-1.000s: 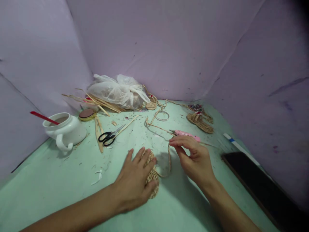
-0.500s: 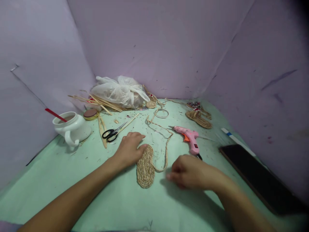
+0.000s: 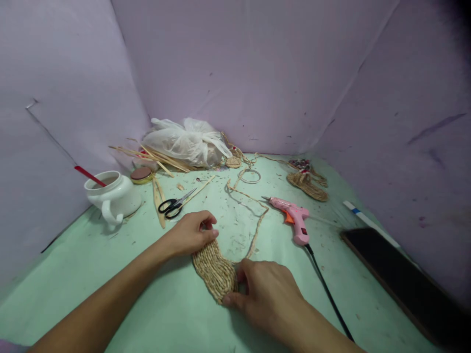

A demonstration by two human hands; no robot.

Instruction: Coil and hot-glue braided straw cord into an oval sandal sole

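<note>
A sole-shaped piece of coiled braided straw cord (image 3: 214, 273) is tilted over the tabletop between my two hands. My left hand (image 3: 194, 232) pinches its far end, with thumb on the near side and fingers curled behind. At the near right end, my right hand (image 3: 265, 289) grips the edge between thumb and fingers. A loose tail of braided cord (image 3: 256, 235) runs from the piece up the table and bends back at the top. The pink glue gun (image 3: 294, 216) lies to the right of the cord, nozzle pointing left.
Black-handled scissors (image 3: 174, 204), straw strips (image 3: 159, 201) and a white pot (image 3: 116, 193) holding a red-handled tool are on the left. A white plastic bag (image 3: 189, 142) and metal ring (image 3: 249, 176) lie farther back. A small woven slipper (image 3: 307, 185) and dark phone-like slab (image 3: 397, 279) are right.
My right hand has moved left and taken hold of the sole-shaped piece's near end. The piece has been turned and tilted, its far end now in my left hand.
</note>
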